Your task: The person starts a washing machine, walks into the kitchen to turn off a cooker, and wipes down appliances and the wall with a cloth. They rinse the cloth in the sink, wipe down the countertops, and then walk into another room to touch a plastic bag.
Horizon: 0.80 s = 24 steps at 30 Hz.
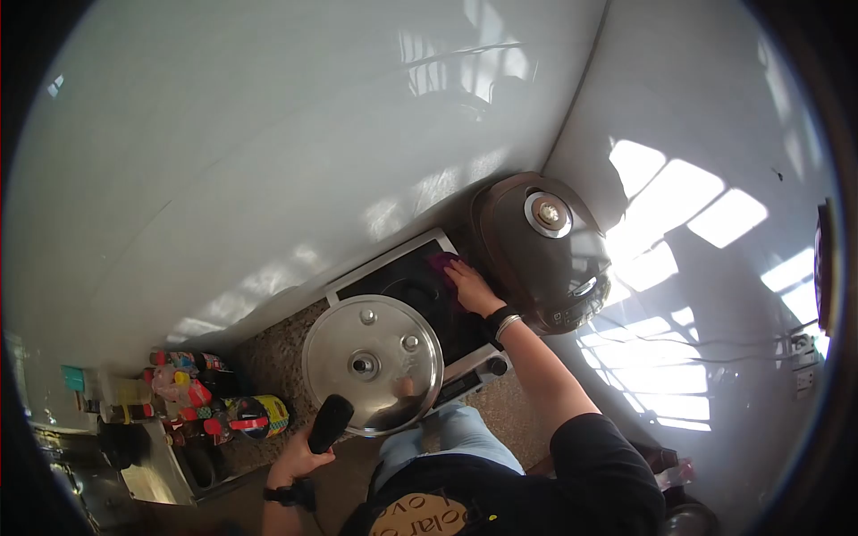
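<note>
A steel pressure cooker [375, 335] with a round, shiny lid covers the left part of the induction cooktop [440, 313]. My left hand [299, 457] is wrapped round the cooker's black handle [331, 423], which points toward me. On the cooktop's dark glass, my right hand [472, 288] presses down on a purple cloth [441, 263] near the back right corner. Part of the cloth lies hidden beneath the fingers. The cooker's base cannot be seen under its lid.
A large brown electric cooker [536, 250] stands right of the cooktop, close to my right wrist. Several bottles and packets [192, 384] crowd the speckled counter [281, 355] at left. A pale wall [268, 161] runs behind. Wires and sockets [802, 357] are at far right.
</note>
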Tool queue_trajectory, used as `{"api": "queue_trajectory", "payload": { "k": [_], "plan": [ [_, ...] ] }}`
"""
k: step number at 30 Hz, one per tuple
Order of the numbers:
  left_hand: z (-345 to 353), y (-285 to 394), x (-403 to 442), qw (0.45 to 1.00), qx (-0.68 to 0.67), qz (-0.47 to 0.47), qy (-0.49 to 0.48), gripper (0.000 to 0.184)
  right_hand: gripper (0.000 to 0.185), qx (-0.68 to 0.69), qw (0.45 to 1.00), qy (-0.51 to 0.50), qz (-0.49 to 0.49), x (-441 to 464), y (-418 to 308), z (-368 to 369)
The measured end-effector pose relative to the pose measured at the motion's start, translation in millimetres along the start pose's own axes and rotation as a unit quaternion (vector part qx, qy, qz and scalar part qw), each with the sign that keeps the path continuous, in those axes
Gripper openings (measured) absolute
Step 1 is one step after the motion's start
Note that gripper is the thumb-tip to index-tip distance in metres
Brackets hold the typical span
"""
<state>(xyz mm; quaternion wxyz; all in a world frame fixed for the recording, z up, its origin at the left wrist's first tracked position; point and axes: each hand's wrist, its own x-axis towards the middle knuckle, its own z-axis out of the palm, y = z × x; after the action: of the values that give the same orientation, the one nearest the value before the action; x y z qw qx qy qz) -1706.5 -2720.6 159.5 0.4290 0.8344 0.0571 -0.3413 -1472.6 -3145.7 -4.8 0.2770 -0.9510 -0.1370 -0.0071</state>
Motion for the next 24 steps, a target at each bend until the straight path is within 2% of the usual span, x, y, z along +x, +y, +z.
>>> {"api": "queue_trajectory", "payload": {
  "k": [1,5,7,9,10,11,13,15,17,19,20,21,23,24],
  "plan": [
    [2,1,-4,0.999,-0.026,-0.02,-0.007,0.037,0.051,-0.003,1.0,0.011,0.027,22,-3,5],
    [10,2,-18,0.998,-0.029,-0.053,0.012,0.037,0.046,0.022,1.0,0.013,0.005,66,-10,29],
    [15,-9,-21,0.997,-0.043,-0.052,0.022,0.038,0.042,0.108,0.968,-0.157,-0.166,57,-16,35],
    [18,-12,-21,0.997,-0.059,-0.046,0.034,0.038,0.055,0.179,0.948,-0.212,-0.157,36,-38,27],
    [18,-10,-21,0.997,-0.058,-0.047,0.034,0.039,0.053,0.141,0.927,-0.287,-0.197,41,-43,19],
    [19,-8,-22,0.997,-0.056,-0.047,0.032,0.041,0.053,0.139,0.925,-0.291,-0.202,49,-44,22],
    [18,-8,-21,0.997,-0.046,-0.048,0.028,0.043,0.054,0.178,0.894,-0.25,-0.327,70,-47,32],
    [18,-4,-19,0.998,-0.032,-0.048,0.022,0.045,0.054,0.133,0.903,-0.221,-0.342,97,-62,49],
    [19,0,-20,0.994,-0.092,-0.057,0.02,0.05,0.056,0.092,0.911,-0.192,-0.353,115,-70,52],
    [21,-8,-21,0.992,-0.107,-0.069,0.017,0.051,0.054,0.024,0.935,-0.168,-0.313,116,-69,51],
    [20,-12,-20,0.989,-0.123,-0.076,0.013,0.052,0.052,0.038,0.96,-0.106,-0.257,109,-57,57],
    [18,-10,-19,0.99,-0.12,-0.075,0.008,0.052,0.052,0.037,0.961,-0.105,-0.252,101,-42,50],
    [17,-3,-21,0.994,-0.077,-0.076,0.015,0.053,0.052,-0.054,0.993,0.027,-0.105,88,-19,39],
    [17,-2,-21,0.994,-0.075,-0.075,0.01,0.053,0.052,-0.055,0.993,0.028,-0.099,83,-17,37]
  ]
}}
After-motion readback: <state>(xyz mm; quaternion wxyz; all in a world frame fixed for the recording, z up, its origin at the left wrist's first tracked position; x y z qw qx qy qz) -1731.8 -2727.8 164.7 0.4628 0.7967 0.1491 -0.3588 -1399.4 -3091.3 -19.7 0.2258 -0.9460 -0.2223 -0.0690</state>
